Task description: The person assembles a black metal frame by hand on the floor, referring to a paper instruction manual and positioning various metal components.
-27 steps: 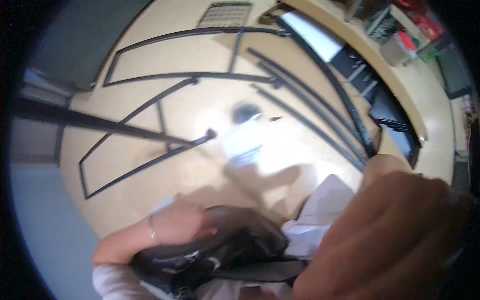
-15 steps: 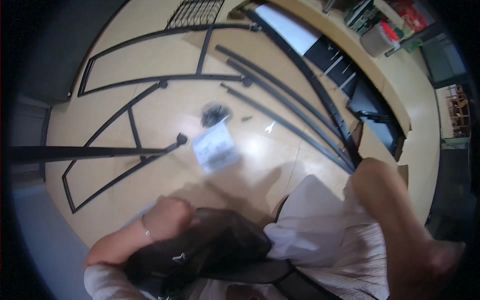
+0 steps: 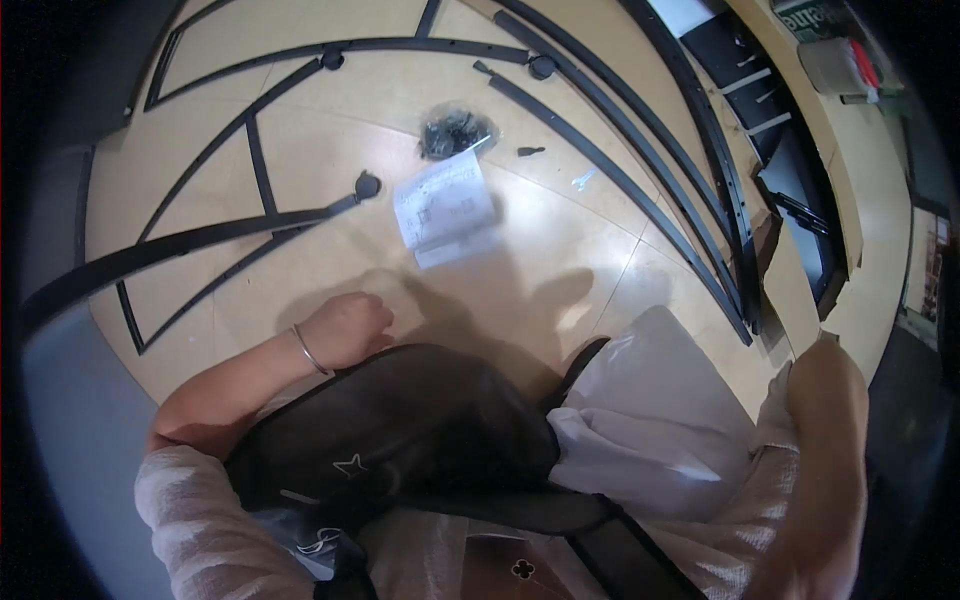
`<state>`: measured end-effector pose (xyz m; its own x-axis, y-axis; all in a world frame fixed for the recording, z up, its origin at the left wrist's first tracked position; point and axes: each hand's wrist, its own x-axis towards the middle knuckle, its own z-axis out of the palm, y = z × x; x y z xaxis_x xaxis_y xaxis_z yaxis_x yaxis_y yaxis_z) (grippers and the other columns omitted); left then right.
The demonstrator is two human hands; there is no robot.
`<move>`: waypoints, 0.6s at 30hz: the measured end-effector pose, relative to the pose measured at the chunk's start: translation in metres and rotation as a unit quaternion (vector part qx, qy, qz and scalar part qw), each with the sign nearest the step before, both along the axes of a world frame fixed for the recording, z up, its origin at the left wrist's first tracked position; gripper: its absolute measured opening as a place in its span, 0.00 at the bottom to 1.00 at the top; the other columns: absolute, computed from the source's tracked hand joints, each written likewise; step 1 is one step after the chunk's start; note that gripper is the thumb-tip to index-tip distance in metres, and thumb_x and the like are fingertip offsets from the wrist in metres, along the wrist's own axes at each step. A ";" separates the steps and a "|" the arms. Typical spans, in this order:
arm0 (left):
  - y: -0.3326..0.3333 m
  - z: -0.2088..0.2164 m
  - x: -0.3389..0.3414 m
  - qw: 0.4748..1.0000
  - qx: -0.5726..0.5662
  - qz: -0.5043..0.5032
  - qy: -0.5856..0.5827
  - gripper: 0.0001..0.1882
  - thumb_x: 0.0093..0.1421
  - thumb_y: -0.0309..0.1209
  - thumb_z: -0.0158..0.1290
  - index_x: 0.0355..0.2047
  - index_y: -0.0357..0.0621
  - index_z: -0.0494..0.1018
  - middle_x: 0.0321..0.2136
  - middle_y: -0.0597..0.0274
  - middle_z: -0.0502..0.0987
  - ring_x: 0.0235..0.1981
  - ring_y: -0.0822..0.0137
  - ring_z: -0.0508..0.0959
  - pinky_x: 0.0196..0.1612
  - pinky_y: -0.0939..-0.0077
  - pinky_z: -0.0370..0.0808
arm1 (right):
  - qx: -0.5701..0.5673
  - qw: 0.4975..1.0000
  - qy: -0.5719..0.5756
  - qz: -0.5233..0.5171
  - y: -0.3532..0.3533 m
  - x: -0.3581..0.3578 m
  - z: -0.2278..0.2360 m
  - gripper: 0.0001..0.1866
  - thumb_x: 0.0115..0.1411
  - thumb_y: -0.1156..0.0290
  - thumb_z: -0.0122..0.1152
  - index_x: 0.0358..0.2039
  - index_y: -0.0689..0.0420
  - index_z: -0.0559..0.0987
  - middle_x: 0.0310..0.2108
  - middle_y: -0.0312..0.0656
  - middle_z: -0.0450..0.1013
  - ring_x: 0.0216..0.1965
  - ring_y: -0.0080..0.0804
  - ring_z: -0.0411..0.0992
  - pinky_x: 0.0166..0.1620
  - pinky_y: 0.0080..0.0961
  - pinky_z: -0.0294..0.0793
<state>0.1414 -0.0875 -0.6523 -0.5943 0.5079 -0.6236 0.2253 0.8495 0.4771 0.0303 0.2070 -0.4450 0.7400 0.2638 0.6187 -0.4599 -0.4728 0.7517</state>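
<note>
My left hand (image 3: pixel 350 328) is curled into a loose fist with its back facing up. It rests by the edge of the black fabric (image 3: pixel 420 420) over my lap, and nothing shows in its fingers. My right forearm (image 3: pixel 825 450) folds back at the elbow toward the lower edge, so the right hand is out of sight. On the floor ahead lies a folded printed sheet (image 3: pixel 447 208). Against its far edge sits a clear plastic bag of small dark parts (image 3: pixel 456 132). A small dark piece (image 3: pixel 531 151) and a small flat wrench (image 3: pixel 584 180) lie to their right.
Black curved metal frames (image 3: pixel 258 160) spread across the left floor. Several long black tubes (image 3: pixel 620 185) lie diagonally on the right. Beyond them, an open cardboard box (image 3: pixel 840 190) holds dark panels (image 3: pixel 785 140). A pale container (image 3: pixel 835 68) stands at the far right.
The view has tilted down and shifted, so the floor things sit higher in it. My right hand, blurred at the lower right before, has left the view. My left hand remains curled.
</note>
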 end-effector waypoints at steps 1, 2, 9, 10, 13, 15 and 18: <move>-0.004 -0.001 0.001 0.999 0.036 0.018 0.017 0.09 0.45 0.32 0.51 0.22 0.39 0.69 0.22 0.52 0.69 0.27 0.53 0.70 0.31 0.64 0.68 | -0.156 0.983 0.062 -0.071 -0.015 -0.011 -0.004 0.20 0.55 0.81 0.36 0.50 0.63 0.59 0.55 0.47 0.50 0.58 0.32 0.46 0.57 0.22 0.50; -0.007 -0.002 0.004 0.996 0.072 0.039 0.035 0.09 0.45 0.32 0.51 0.18 0.39 0.68 0.20 0.51 0.68 0.25 0.53 0.70 0.30 0.64 0.67 | -0.151 0.985 0.054 -0.068 -0.020 -0.012 -0.013 0.20 0.55 0.81 0.36 0.50 0.63 0.59 0.55 0.47 0.50 0.58 0.32 0.46 0.57 0.22 0.50; -0.032 -0.020 0.021 0.994 0.092 0.058 -0.007 0.09 0.45 0.34 0.49 0.18 0.40 0.69 0.22 0.51 0.69 0.28 0.53 0.70 0.32 0.64 0.67 | 0.466 0.849 -0.112 -0.224 -0.033 0.020 -0.154 0.06 0.45 0.72 0.47 0.22 0.61 0.71 0.20 0.37 0.66 0.21 0.27 0.64 0.29 0.21 0.65; -0.036 -0.024 0.029 0.998 0.045 0.043 0.010 0.09 0.46 0.34 0.49 0.19 0.39 0.70 0.23 0.52 0.69 0.30 0.54 0.70 0.35 0.66 0.67 | 0.741 0.633 -0.189 -0.119 -0.041 0.007 -0.161 0.07 0.42 0.72 0.48 0.22 0.62 0.70 0.22 0.40 0.66 0.24 0.29 0.65 0.29 0.24 0.67; -0.062 -0.065 0.062 0.996 0.060 -0.031 0.054 0.11 0.45 0.34 0.50 0.18 0.38 0.70 0.24 0.53 0.69 0.31 0.56 0.70 0.36 0.68 0.68 | 0.681 0.539 -0.340 -0.359 -0.028 -0.002 -0.246 0.11 0.38 0.77 0.54 0.27 0.63 0.72 0.26 0.46 0.68 0.31 0.39 0.67 0.35 0.29 0.67; -0.073 -0.078 0.073 0.999 0.004 -0.048 0.010 0.12 0.45 0.35 0.50 0.23 0.37 0.70 0.29 0.51 0.69 0.35 0.55 0.69 0.38 0.68 0.67 | 0.705 0.433 -0.432 -0.358 -0.017 -0.010 -0.285 0.06 0.47 0.76 0.52 0.27 0.63 0.72 0.26 0.48 0.69 0.31 0.43 0.67 0.36 0.30 0.67; -0.079 -0.079 0.081 0.995 -0.085 -0.035 -0.028 0.19 0.44 0.36 0.52 0.34 0.35 0.67 0.40 0.47 0.65 0.44 0.52 0.66 0.43 0.68 0.66 | 0.753 0.202 -0.460 -0.426 -0.010 -0.032 -0.326 0.16 0.48 0.67 0.55 0.37 0.60 0.72 0.31 0.48 0.71 0.33 0.41 0.69 0.38 0.27 0.68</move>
<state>0.2224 -0.1666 -0.7310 -0.5229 0.4316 -0.7350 0.2638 0.9019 0.3420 -0.0019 0.1973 -0.7714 -0.4899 -0.7163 -0.4969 -0.4746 0.6973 -0.5372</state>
